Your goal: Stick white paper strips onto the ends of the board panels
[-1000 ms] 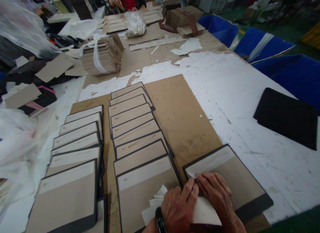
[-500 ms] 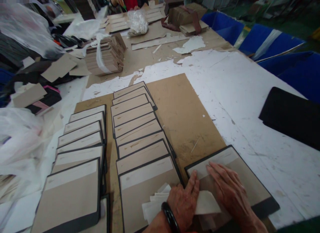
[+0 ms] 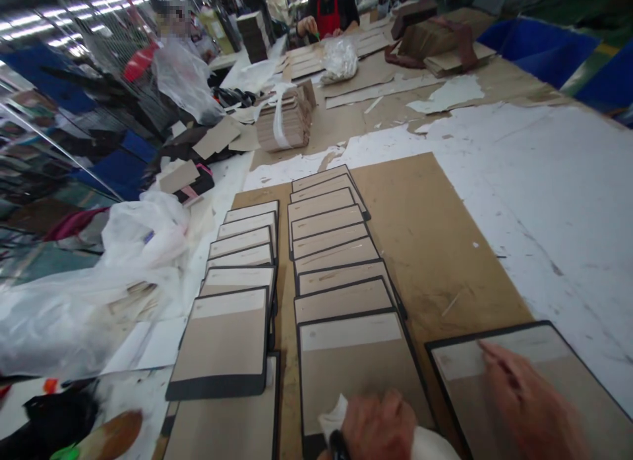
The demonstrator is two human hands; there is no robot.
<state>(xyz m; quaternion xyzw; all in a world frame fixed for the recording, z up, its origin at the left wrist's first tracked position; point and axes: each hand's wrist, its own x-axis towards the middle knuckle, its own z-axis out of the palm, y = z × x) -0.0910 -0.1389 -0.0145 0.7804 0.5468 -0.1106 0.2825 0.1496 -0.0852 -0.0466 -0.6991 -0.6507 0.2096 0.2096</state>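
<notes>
At the bottom of the head view my left hand (image 3: pixel 378 420) is curled around white paper pieces (image 3: pixel 333 415), over the lower part of the front panel in the middle row (image 3: pixel 351 368). A dark bracelet (image 3: pixel 339 445) is on that wrist. Fingers stretched and partly blurred, my right hand (image 3: pixel 534 401) lies over a separate beige panel (image 3: pixel 578 381) with a black border and a pale strip along its top. Its fingertips are near that strip, with nothing visible in them. Some pale paper (image 3: pixel 432 445) shows just right of my left hand.
Overlapping black-edged panels form a left row (image 3: pixel 222 341) beside the middle one on a brown board (image 3: pixel 410 209). Farther back are a tied cardboard bundle (image 3: pixel 284 120), a plastic bag (image 3: pixel 340 59) and a person in a red apron (image 3: pixel 327 15). Blue bins (image 3: pixel 539 48) stand right.
The view has turned left, so things appear farther right. My left hand has left the right-hand panel and is now curled over the middle row. My right hand remains over its panel.
</notes>
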